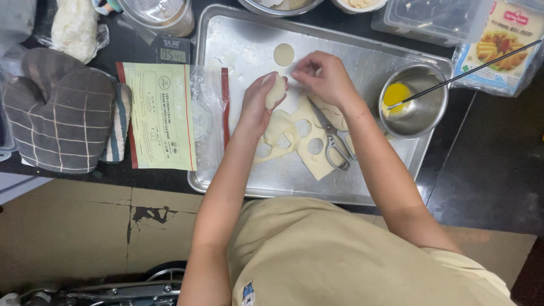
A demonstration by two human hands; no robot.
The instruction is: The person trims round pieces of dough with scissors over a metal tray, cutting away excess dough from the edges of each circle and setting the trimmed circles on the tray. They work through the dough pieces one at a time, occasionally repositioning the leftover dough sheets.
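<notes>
Fingers of left hand (262,99) curl round dough piece (276,90); yellow-green labelled bag (161,116) lies left.

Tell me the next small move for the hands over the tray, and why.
Probably press the dough piece shut: the left hand cups it folded while the right hand pinches beside it. A cut round lies on the tray, next to wrap.
</notes>
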